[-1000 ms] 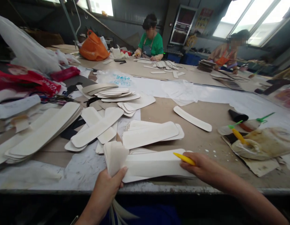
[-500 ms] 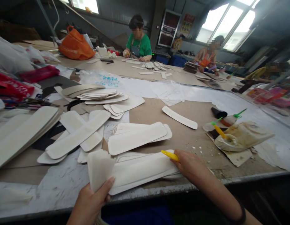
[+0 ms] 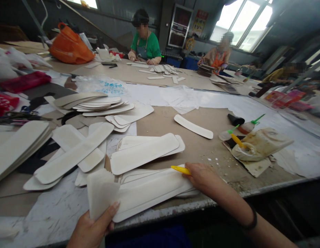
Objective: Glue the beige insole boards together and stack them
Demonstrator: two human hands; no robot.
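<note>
At the table's front edge, my left hand [image 3: 95,223] is closed on a fanned bunch of thin off-white sheets [image 3: 101,193]. Its thumb lies across them, by the left end of a long white strip [image 3: 149,195]. My right hand [image 3: 201,176] grips a yellow tool [image 3: 179,169] with a tapered end pointing left; its other end is hidden under the hand. That hand rests at the strip's right end. More strips are layered beneath. Just behind lies another small stack of white strips [image 3: 146,155].
Piles of white strips [image 3: 74,155] cover the left side. One curved strip [image 3: 193,126] lies alone. To the right are a stained container [image 3: 268,141] with a yellow handle in it and small bottles [image 3: 247,127] with green tips. Co-workers sit across the table, near an orange bag [image 3: 69,46].
The view has turned a little, so most things appear farther left. Both hands keep their holds and stay at nearly the same places on the strip.
</note>
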